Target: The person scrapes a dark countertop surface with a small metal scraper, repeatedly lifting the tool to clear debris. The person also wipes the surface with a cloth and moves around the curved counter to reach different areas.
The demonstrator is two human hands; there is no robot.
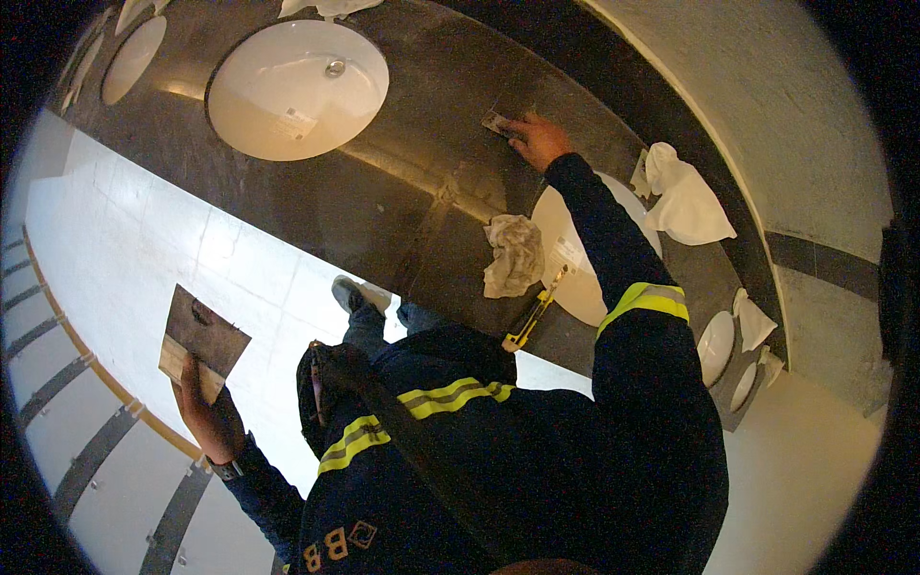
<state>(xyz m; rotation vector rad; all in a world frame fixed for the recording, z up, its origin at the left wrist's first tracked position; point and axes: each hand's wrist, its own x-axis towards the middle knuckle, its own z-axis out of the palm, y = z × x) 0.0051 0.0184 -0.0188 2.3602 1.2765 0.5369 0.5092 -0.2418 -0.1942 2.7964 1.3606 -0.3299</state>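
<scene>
My right hand (541, 141) is closed on a small flat scraper (497, 123), whose blade lies against the dark countertop (422, 105). My left hand (196, 398) grips the lower edge of a square board (213, 331) and holds it out over the floor, away from the counter. Most of the board is dark brown, with a pale strip along one side and a dark smear near its upper part. Below my right forearm, a crumpled, stained cloth or paper (515, 255) rests by the rim of a white sink (565, 251). A yellow utility knife (537, 311) lies close by, its tip over that sink.
A larger white oval sink (278, 115) is set into the counter at the left, with another sink (134, 59) beyond. White crumpled wraps (685, 196) stand along the wall side. Further sinks (716, 347) are at right. The pale tiled floor (144, 211) runs along the counter's near edge.
</scene>
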